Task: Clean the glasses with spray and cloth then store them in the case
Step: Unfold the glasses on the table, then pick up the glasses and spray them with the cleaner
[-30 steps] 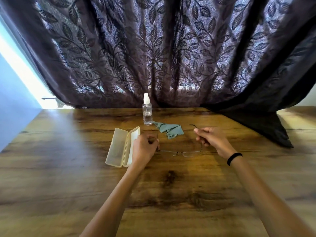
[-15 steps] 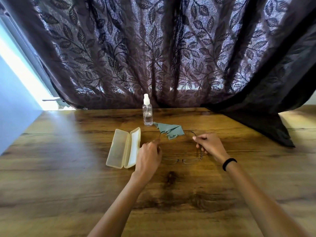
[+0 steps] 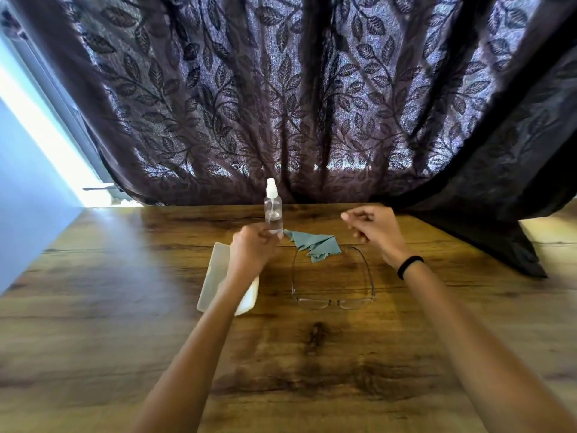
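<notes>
Both hands let go of glasses [image 3: 333,287], now lying mid-frame on desk [image 3: 93,307], temples unfolded. Left hand [image 3: 253,250] fingers loosely curled beside spray bottle [image 3: 273,210]; right hand [image 3: 373,228] empty, loosely curled, above cloth [image 3: 313,245]. Open case [image 3: 215,273] centre-left.

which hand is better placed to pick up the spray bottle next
Left. The left hand is right at the base of the clear plastic spray bottle with the white nozzle, while the right hand hovers farther off, beyond the teal cloth.

Both hands have released the glasses [image 3: 333,285], now lying unfolded.
</notes>
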